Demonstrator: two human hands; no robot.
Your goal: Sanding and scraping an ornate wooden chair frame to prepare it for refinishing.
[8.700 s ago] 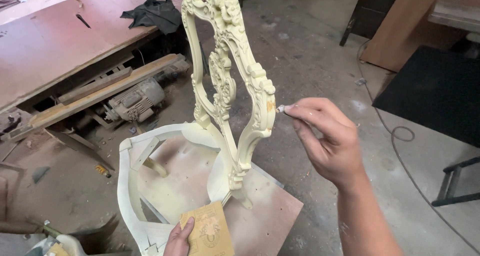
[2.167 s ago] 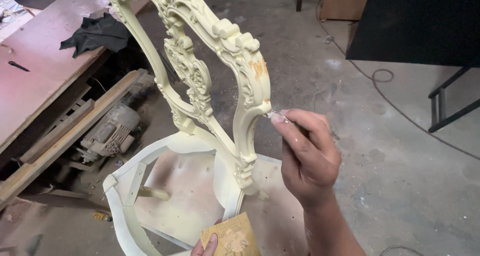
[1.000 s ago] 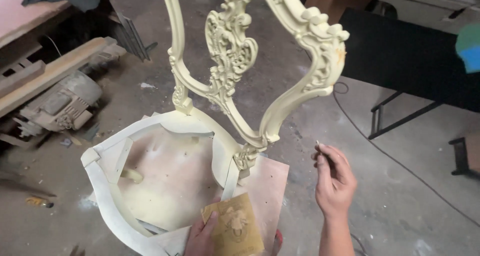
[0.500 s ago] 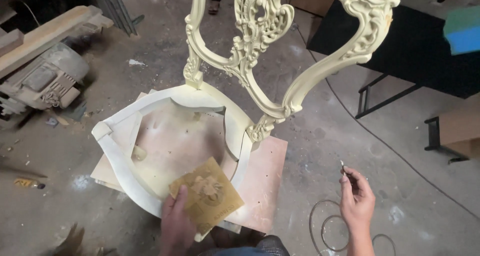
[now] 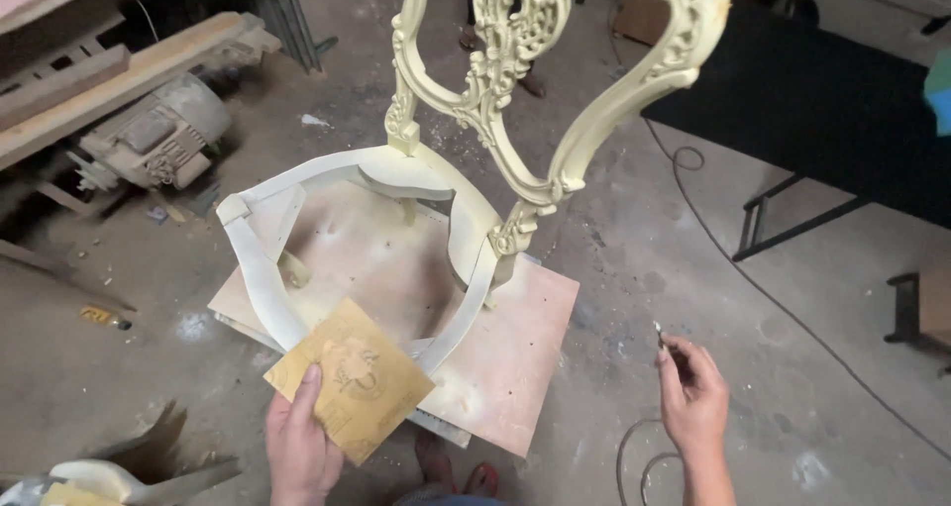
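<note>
Standing over a dusty concrete floor [image 5: 822, 387], a person holds both bare hands low in front of the body. The left hand [image 5: 297, 452] grips a square sheet of tan sandpaper [image 5: 349, 379], thumb pressed on top, the sheet lying over the front rail of a cream-painted carved wooden chair frame [image 5: 376, 229]. The right hand [image 5: 693, 397] is off to the side, well apart from the chair, its fingers pinched closed around a small thin metal tool [image 5: 660, 333] whose tip points upward. Sandalled toes [image 5: 456, 471] show at the bottom edge, between the two hands.

The chair frame has no seat; its rounded rim stands on a flat pinkish wooden board [image 5: 515, 338] on the floor. Behind the rim rises the ornate openwork backrest [image 5: 515, 50], scrolled and leafy, cut off by the top edge. A thin dark cable [image 5: 773, 298] trails across the floor on the right. Farther left lie a grey electric motor [image 5: 158, 135] and long wooden planks [image 5: 119, 75].
</note>
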